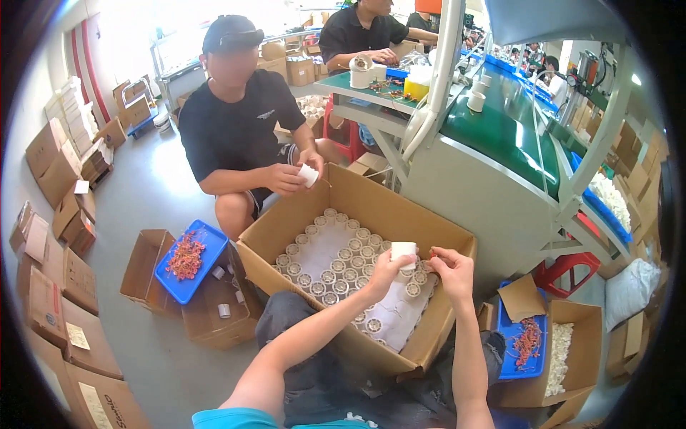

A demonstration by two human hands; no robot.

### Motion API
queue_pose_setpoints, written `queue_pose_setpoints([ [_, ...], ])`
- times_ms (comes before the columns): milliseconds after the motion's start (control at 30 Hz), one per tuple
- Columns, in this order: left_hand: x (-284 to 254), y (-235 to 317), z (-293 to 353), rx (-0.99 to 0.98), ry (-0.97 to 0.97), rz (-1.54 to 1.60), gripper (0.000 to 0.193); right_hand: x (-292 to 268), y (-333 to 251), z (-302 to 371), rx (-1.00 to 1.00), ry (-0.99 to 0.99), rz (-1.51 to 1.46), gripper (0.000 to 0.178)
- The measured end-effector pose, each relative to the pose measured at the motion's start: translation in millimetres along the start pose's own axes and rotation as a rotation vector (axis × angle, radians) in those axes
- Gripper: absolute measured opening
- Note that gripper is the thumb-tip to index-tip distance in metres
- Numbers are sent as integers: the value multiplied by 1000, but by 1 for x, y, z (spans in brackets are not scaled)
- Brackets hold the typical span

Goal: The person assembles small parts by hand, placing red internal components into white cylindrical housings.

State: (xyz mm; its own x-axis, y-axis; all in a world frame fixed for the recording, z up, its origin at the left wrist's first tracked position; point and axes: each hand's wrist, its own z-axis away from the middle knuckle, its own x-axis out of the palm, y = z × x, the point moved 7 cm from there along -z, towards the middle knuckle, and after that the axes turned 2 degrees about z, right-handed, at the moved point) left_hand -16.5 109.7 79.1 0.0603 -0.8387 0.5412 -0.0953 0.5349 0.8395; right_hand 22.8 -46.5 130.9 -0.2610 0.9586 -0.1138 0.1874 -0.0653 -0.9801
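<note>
My left hand (384,279) is wrapped round a white plastic cylinder (404,250), held upright over a big cardboard box (286,234). Close beside it, my right hand (454,272) has its thumb and fingers pinched together. A tiny reddish bit shows at those fingertips, too small to name. Below both hands, many round white parts (346,266) with slotted faces stand in rows on a white sheet (314,250) inside the box. Across the box, a crouching co-worker's hands (293,177) hold another white cylinder (308,175) with a thin wire hanging from it.
To the left, a blue tray (212,249) of red wire pieces rests on open cartons. Another blue tray (504,366) of wires lies at right beside a carton of white pieces (559,357). A green conveyor (493,136) stands behind, near a red stool (572,270). Cartons (89,336) line the left.
</note>
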Motion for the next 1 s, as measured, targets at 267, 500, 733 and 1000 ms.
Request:
queue_pose_setpoints([
  [267,6,-27,2,-271,-132,-161,39,-5,15,11,72,-7,-189,24],
  [500,22,-15,11,-270,-213,-152,31,-32,20,14,-52,169,292,22],
  [733,24,-7,9,-186,-164,-300,35,-26,-6,23,-237,213,581,19],
  [1000,7,-8,-5,-102,-137,-7,36,-20,-10,24,-298,221,612,21],
])
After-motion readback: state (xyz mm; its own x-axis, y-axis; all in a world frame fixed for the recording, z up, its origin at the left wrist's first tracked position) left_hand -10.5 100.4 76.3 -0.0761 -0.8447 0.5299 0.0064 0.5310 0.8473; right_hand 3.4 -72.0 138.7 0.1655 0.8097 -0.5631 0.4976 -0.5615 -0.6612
